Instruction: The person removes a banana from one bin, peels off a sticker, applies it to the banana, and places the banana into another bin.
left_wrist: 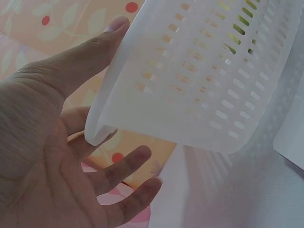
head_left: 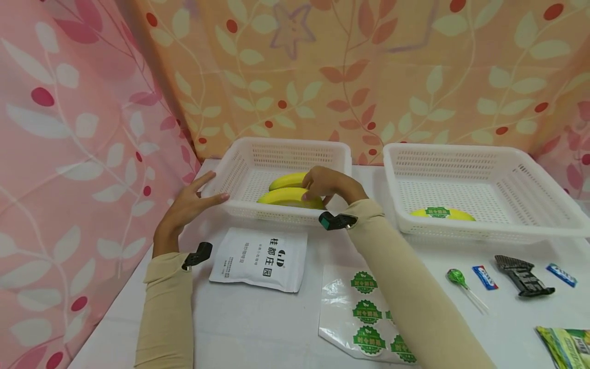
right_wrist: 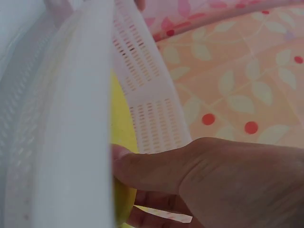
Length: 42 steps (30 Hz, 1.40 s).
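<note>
Bananas (head_left: 291, 196) are counted as two in the left white basket (head_left: 239, 169), lying side by side near its front wall. The nearer one is gripped by the right hand (head_left: 328, 184), whose fingers are curled over its end inside the basket. The left hand (head_left: 186, 205) is held open at the basket's left front corner, thumb against the rim, fingers straight and spread; nothing is grasped by it. Baskets are counted as two, the second (head_left: 544, 205) standing well apart on the right and holding one yellow item with a green sticker (head_left: 438, 212). On the tabletop (head_left: 258, 328) one white pouch (head_left: 260, 259) is laid just before the left basket, and one sticker sheet (head_left: 366, 312) beside it. Further right are seen one green lollipop (head_left: 456, 278), two blue wrapped sweets (head_left: 485, 277), one black clip (head_left: 523, 275) and one green packet (head_left: 569, 346).
</note>
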Motion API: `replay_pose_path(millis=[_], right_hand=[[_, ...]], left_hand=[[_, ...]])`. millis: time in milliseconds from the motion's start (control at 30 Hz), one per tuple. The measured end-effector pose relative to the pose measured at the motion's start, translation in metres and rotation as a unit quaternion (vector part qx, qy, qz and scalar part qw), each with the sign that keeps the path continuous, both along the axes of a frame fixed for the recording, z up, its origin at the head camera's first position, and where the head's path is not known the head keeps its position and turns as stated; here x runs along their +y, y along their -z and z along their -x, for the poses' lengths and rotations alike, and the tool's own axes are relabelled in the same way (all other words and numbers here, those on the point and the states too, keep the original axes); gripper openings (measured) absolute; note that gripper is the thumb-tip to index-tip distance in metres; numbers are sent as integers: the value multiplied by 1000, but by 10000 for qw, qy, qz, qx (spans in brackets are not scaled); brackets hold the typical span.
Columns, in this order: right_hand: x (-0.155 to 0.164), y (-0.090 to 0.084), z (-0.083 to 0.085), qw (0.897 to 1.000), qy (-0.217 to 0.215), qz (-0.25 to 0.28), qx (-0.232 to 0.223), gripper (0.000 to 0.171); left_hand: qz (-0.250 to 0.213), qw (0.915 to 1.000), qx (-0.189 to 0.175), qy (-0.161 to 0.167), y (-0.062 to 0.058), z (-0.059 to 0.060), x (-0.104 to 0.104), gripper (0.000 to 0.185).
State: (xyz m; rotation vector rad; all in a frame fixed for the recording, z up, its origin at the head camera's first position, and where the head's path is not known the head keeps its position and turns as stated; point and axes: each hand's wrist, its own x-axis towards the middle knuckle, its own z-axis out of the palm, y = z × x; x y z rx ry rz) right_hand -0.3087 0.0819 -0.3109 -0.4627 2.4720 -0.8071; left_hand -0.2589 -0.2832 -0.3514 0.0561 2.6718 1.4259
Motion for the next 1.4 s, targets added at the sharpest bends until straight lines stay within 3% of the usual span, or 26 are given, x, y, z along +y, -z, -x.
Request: replay_pose_path(millis=[233, 367, 600, 900, 1067, 1400], right_hand=[[14, -27, -15, 9937, -198, 247, 1072, 35], [22, -41, -27, 9864, -166, 534, 1546, 37], [51, -54, -55, 9768, -112, 820, 1977, 39], [107, -45, -103, 9737, 214, 761, 2136, 40], [132, -31, -124, 9760, 319, 647, 2055, 42], [147, 4, -155, 9800, 396, 326, 1922, 46]], left_hand=[[53, 10000, -27, -11, 0, 1, 0, 107], [61, 10000, -61, -21, -1, 0, -2, 107], [35, 10000, -9, -9, -1, 1, -3, 105], [-157, 9998, 15, 96, 0, 3, 1, 101], [-95, 9999, -11, 65, 0, 2, 2, 102], [-21, 9999, -74, 86, -1, 3, 2, 101]])
